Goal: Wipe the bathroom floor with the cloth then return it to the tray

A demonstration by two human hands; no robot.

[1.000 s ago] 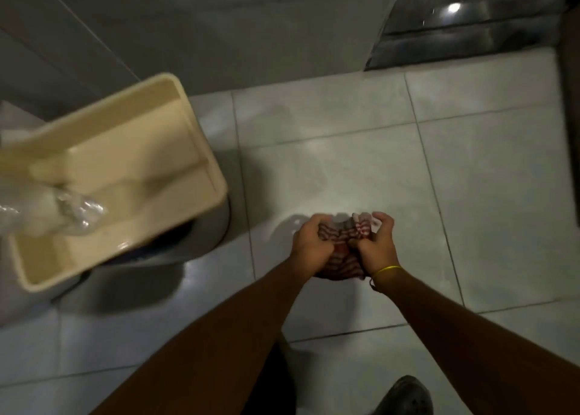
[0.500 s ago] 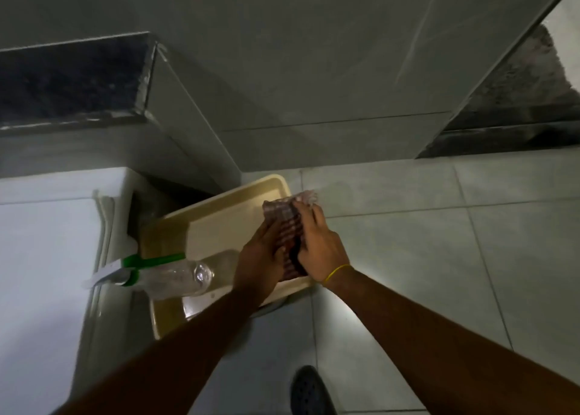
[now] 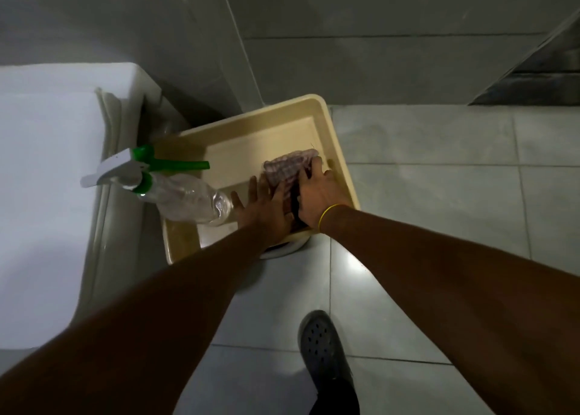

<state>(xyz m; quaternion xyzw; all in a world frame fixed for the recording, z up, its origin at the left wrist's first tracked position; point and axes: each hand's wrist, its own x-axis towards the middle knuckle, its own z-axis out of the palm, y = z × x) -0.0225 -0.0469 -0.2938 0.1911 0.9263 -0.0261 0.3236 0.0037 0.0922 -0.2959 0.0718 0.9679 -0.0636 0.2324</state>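
Observation:
The striped pinkish cloth (image 3: 284, 168) lies bunched in the right part of the beige plastic tray (image 3: 340, 150). My right hand (image 3: 320, 194), a yellow band on its wrist, rests on top of the cloth with its fingers curled onto it. My left hand (image 3: 265, 210) lies flat beside it, fingers spread, its fingertips touching the cloth's left edge. The near part of the cloth is hidden under both hands.
A clear spray bottle (image 3: 185, 194) with a white and green trigger head lies in the tray's left side. A white toilet (image 3: 47, 179) stands at the left. Grey floor tiles (image 3: 439, 210) spread to the right, a tiled wall behind. My dark shoe (image 3: 323, 348) stands below.
Both hands carried the cloth from above the floor to the tray and lowered it in. My left hand has flattened and spread its fingers.

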